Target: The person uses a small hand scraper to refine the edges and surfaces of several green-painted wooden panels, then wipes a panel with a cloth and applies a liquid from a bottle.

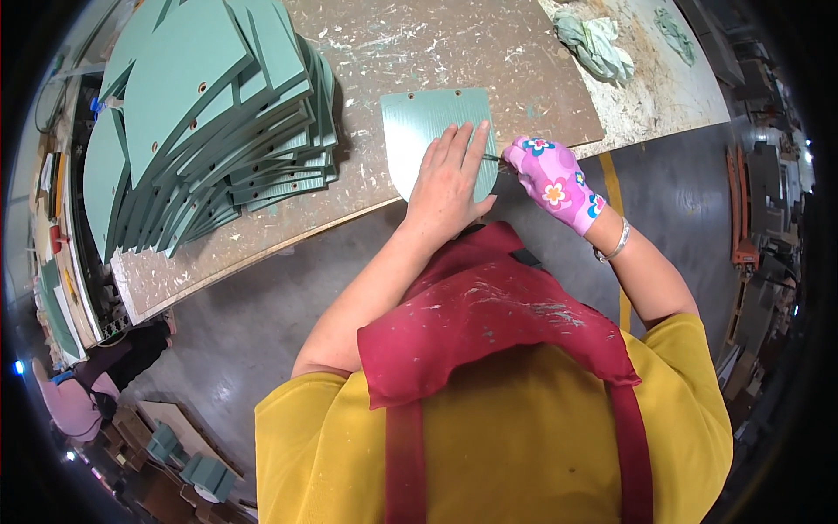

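Note:
A green painted panel (408, 131) with a rounded near end and two small holes along its far edge lies at the front edge of the table. My bare left hand (449, 175) rests flat on it, fingers stretched out and pointing away from me. Beside the panel's right edge, my right hand (550, 179), in a pink flowered glove, is closed round a thin dark tool (492, 158). The tool's tip reaches the panel's edge; most of it is hidden in the glove, so its kind cannot be made out.
Left of the panel rises a tall, uneven stack of green panels (188, 79) with holes. The paint-spattered table (375, 44) carries a crumpled pale green cloth (598, 48) at the far right, with another rag (674, 37) beyond. A person (78, 393) in pink is at the lower left.

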A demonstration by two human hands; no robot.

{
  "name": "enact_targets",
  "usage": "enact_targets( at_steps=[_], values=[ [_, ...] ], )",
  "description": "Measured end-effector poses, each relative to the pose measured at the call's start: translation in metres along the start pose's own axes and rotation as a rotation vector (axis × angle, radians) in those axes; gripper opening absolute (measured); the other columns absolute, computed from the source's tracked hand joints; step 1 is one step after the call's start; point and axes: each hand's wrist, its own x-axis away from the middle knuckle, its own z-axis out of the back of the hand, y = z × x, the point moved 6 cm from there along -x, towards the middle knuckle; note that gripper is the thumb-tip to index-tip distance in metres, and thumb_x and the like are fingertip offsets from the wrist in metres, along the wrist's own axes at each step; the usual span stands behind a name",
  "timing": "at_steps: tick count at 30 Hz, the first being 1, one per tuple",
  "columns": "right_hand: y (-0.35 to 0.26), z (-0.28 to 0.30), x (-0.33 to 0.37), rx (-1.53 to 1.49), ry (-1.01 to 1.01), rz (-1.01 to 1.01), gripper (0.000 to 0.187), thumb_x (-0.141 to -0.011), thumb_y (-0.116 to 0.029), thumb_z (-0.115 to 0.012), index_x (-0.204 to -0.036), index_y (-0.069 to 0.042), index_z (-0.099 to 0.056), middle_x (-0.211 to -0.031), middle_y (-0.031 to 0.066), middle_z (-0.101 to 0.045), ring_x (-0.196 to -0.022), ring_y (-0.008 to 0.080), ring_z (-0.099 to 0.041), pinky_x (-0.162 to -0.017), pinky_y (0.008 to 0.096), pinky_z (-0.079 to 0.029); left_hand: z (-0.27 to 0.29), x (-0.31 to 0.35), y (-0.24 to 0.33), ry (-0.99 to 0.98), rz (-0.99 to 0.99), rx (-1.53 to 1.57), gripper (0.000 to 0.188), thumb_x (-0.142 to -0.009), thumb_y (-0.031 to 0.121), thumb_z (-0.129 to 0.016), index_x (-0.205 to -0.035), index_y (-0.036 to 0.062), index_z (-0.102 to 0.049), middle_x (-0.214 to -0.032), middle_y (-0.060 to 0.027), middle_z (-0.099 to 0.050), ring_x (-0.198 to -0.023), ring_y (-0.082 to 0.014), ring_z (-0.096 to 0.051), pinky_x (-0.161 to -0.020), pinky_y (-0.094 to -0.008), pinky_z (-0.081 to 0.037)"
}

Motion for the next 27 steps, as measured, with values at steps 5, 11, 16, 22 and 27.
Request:
enact_targets(
  at_steps=[5,11,16,22,27],
  values=[
    [0.012,0.002,-0.007,-0.062,0.034,-0.115,0.014,-0.075,-0.004,-0.057,-0.088,-0.006,-0.056,-0.082,0.0125,-0.057,-0.078,0.0313,-0.060,-0.064,0.0415,-0.048,-0.001,-0.001,-0.001,0.001,-0.009,0.014,0.100,-0.060,0.022,-0.079,-0.140,-0.0002,-0.024,-0.133,-0.0230,-0.040,-0.125,-0.0403,-0.038,-0.105,-0.0460,-0.031],
    [0.001,0.001,0.003,0.025,0.007,-0.070,0.014,-0.076,-0.003,-0.055,-0.090,-0.006,-0.056,-0.080,0.0130,-0.058,-0.076,0.0314,-0.061,-0.063,0.0410,-0.049,-0.001,0.000,-0.001,0.004,-0.004,0.010,0.100,-0.060,0.022,-0.079,-0.140,-0.0007,-0.024,-0.133,-0.0232,-0.041,-0.125,-0.0408,-0.038,-0.105,-0.0457,-0.031],
    [0.004,0.005,-0.008,0.013,0.040,-0.112,0.016,-0.076,-0.003,-0.054,-0.092,-0.006,-0.057,-0.081,0.0132,-0.058,-0.075,0.0318,-0.061,-0.062,0.0410,-0.049,-0.001,0.000,0.000,-0.005,-0.007,0.012,0.099,-0.060,0.021,-0.078,-0.140,-0.0009,-0.024,-0.133,-0.0229,-0.041,-0.125,-0.0407,-0.038,-0.104,-0.0458,-0.031],
    [-0.009,0.003,0.003,0.016,0.001,-0.051,0.016,-0.074,0.000,-0.057,-0.089,-0.005,-0.056,-0.080,0.0122,-0.057,-0.076,0.0313,-0.060,-0.063,0.0406,-0.048,-0.003,0.000,-0.001,0.002,0.002,0.012,0.098,-0.060,0.021,-0.078,-0.140,-0.0011,-0.024,-0.133,-0.0228,-0.041,-0.125,-0.0405,-0.038,-0.104,-0.0456,-0.031],
    [0.004,0.002,-0.007,-0.028,0.063,-0.138,0.016,-0.073,-0.001,-0.057,-0.089,-0.006,-0.055,-0.081,0.0125,-0.058,-0.077,0.0324,-0.060,-0.065,0.0412,-0.048,-0.001,-0.001,0.000,0.008,-0.007,0.004,0.098,-0.060,0.022,-0.078,-0.139,-0.0015,-0.025,-0.134,-0.0225,-0.041,-0.125,-0.0398,-0.038,-0.104,-0.0455,-0.031]
  ],
)
